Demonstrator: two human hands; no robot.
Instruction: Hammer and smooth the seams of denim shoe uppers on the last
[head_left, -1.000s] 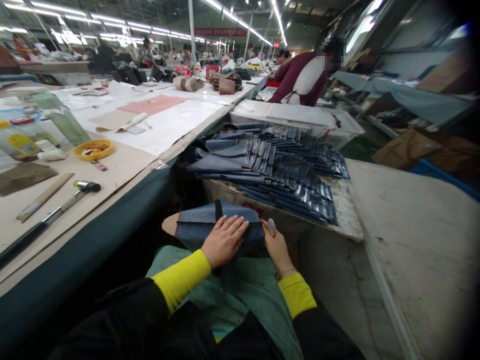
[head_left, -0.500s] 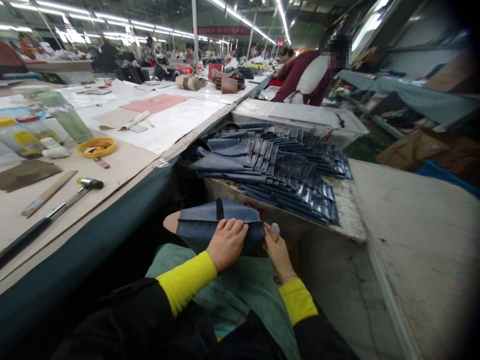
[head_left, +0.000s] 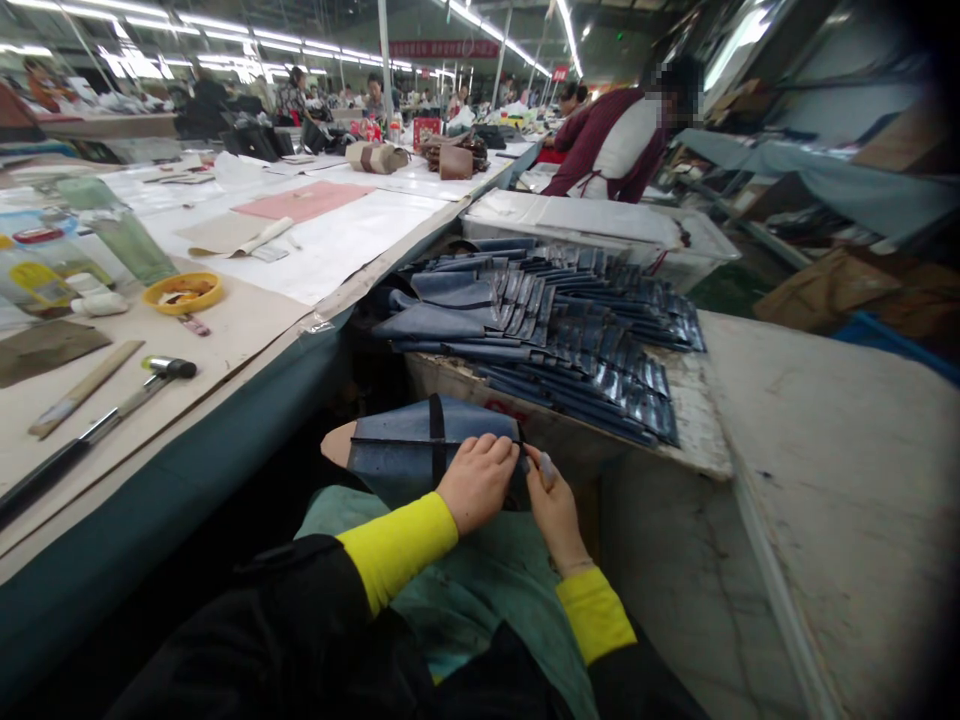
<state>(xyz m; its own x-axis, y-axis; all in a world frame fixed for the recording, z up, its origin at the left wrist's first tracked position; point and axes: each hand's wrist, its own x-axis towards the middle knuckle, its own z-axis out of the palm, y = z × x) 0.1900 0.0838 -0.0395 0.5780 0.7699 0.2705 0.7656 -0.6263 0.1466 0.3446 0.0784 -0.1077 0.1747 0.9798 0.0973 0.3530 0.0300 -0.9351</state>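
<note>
A dark blue leather-like piece [head_left: 397,425] with black strips and a tan pointed end lies across my lap. My left hand [head_left: 480,480] is closed over its right part, fingers bunched together near the black seam strip. At the right edge of the piece, my right hand [head_left: 555,510] is closed around a small tool [head_left: 547,470] with a pale rounded end. The tool's working tip is hidden by my fingers, and its kind cannot be made out. The right fingertips touch the end of the blue piece, close to the left fingers.
Several similar blue pieces [head_left: 540,320] are stacked on a board ahead. On the worktable [head_left: 262,340] to the left lie a hammer [head_left: 169,368], a wooden stick [head_left: 86,390], a yellow dish [head_left: 184,292] and bottles. A person [head_left: 607,150] bends over farther ahead.
My left hand has slid right along the blue piece, toward its end and my right hand, uncovering more of the black cross strip. The right hand stays at the edge, holding the tool.
</note>
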